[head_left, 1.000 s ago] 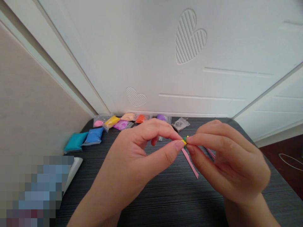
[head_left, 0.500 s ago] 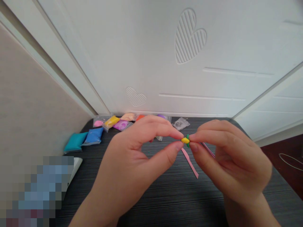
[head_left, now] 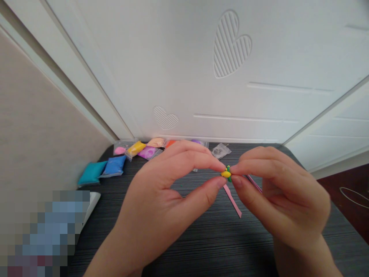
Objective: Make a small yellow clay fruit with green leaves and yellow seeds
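- A tiny soft yellow clay lump with a green clay tip (head_left: pixel 226 173), smooth and rounded, sits pinched between the fingertips of both hands, held in the air above the middle of the dark table.
- The left hand (head_left: pixel 161 192) closes thumb and forefinger on the lump's left side; its other fingers curl loosely behind, and the palm faces right with the wrist rising from the bottom edge of the view.
- The right hand (head_left: pixel 281 194) nips the lump's right side with thumb and forefinger pressed together, the remaining fingers folded under and the forearm angling in from the lower right.
- Just below the fingertips, a flat narrow pink strip (head_left: pixel 233 201) lies on the table, with a second pink piece (head_left: pixel 253 183) partly hidden behind the right hand.
- The dark grey table with fine horizontal grain (head_left: pixel 207 238) carries, along its far edge, a row of small clear plastic bags of coloured clay (head_left: pixel 144 149) in pink, yellow, peach, orange and purple.
- At the far left lie a soft teal packet (head_left: pixel 91 172) and a blue packet (head_left: pixel 114 166), touching side by side.
- Behind stands a white panelled surface with ribbed heart shapes (head_left: pixel 232 44) pressed into it.
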{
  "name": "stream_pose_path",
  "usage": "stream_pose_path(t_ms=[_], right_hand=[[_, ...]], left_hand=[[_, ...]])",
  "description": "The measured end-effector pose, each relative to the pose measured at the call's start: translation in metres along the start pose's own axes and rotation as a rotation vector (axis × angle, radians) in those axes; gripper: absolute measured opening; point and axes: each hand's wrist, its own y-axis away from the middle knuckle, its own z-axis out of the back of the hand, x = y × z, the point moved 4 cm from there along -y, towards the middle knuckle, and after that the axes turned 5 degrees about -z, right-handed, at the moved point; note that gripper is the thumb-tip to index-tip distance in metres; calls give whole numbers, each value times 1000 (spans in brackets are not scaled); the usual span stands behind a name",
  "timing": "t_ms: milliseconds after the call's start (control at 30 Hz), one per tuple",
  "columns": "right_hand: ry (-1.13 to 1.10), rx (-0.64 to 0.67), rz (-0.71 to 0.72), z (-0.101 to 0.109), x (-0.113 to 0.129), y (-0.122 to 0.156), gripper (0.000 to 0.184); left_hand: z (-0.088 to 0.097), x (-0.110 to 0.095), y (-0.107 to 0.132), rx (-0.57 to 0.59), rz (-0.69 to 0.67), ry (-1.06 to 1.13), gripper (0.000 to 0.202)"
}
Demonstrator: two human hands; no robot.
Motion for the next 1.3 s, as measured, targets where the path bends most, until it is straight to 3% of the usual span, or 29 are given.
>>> stream_pose_path(t_ms=[267,733,1033,1300], right_hand=[[-7,-55,-6,0,0,0,27],[24,32,34,1,-1,-1,33],[-1,-102,53,2,3,1,27],[-16,-85,-55,0,8,2,23]], left_hand=[[2,1,0,17,-5,-28,19],[0,-1,0,-13,9,-4,16],[-2,14,-4,22,115,294,10],[-10,20,-1,48,234,527,15]])
